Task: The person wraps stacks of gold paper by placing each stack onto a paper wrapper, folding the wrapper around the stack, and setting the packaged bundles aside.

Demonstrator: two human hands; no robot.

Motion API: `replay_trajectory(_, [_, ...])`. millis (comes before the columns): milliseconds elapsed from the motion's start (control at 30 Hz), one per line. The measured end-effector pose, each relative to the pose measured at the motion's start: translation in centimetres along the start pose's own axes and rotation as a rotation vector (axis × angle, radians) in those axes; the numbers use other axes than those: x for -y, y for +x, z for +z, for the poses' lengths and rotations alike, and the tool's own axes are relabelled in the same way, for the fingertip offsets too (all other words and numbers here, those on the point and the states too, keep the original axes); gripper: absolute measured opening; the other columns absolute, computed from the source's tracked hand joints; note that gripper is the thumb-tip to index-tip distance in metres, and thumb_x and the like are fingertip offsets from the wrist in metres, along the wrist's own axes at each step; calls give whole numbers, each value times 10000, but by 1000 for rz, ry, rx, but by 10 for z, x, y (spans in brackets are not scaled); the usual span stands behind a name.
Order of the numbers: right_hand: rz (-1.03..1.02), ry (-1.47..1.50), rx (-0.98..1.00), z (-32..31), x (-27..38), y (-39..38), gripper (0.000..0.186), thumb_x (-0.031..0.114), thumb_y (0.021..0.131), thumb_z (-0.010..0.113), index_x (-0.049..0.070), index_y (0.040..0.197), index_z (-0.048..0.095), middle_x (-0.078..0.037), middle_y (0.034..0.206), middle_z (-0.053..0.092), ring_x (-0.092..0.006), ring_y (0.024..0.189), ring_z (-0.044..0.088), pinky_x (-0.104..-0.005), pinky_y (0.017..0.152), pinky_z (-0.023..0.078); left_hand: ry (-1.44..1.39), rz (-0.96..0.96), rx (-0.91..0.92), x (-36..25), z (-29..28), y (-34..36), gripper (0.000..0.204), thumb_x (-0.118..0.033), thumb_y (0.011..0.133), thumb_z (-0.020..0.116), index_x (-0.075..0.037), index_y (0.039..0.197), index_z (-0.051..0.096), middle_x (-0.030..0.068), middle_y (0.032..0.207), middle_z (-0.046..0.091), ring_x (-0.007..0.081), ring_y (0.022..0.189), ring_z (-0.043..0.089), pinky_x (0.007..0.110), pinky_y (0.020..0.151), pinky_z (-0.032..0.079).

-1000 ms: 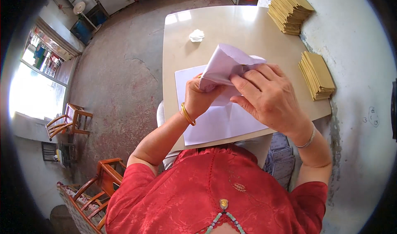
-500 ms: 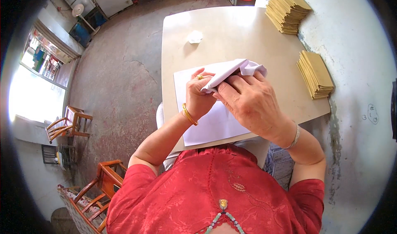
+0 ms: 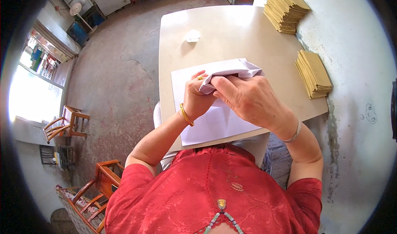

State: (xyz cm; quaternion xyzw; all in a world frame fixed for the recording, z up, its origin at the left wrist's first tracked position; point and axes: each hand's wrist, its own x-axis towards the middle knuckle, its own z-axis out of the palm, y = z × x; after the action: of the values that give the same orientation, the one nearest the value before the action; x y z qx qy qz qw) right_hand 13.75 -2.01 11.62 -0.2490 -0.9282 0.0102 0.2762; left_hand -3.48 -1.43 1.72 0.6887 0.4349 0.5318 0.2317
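Observation:
Over the near part of the table I hold a piece of white paper, its upper edge bent into a curved, open fold. My left hand is closed on the paper's left end. On the other side, my right hand grips it with the fingers tucked inside the fold, so the fingertips are hidden. Beneath both hands lies flat white paper on the beige tabletop. Whether the held piece is joined to the flat paper cannot be seen.
A small white object sits farther back on the table. Along the wall at right stand two stacks of folded brown paper, a far stack and a nearer stack. Wooden chairs, one upper chair and one lower chair, are at left.
My right fingers have moved deeper into the fold, and its straight upper edge has turned into a rounder, wider curve. My left hand keeps nearly the same place.

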Motion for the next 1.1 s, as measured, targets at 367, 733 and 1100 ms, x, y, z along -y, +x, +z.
replay_trajectory(367, [-58,-58,-95,-8,8,-9,243,106,824,591,19,1047,631,-123,930,653,-260,829,658,-336,711,537,-61,-35,50,11,1,1,86,-62,718,760,-86,779,704,32,727,692,152,721,652,391,962,436])
replay_trajectory(733, [185,60,-312,-38,-19,-10,489,60,708,732,67,1178,598,-106,1064,654,-282,958,617,-389,832,492,-234,-151,88,-4,5,1,160,-26,739,756,-27,895,722,76,891,696,125,768,646,276,690,533])
replay_trajectory(1100, [104,485,-150,-38,-35,-15,399,-124,628,685,68,975,730,-40,883,617,-167,834,598,-262,695,473,-343,-235,248,-13,-4,2,143,-38,786,749,-23,926,722,-4,844,707,42,779,604,238,690,525])
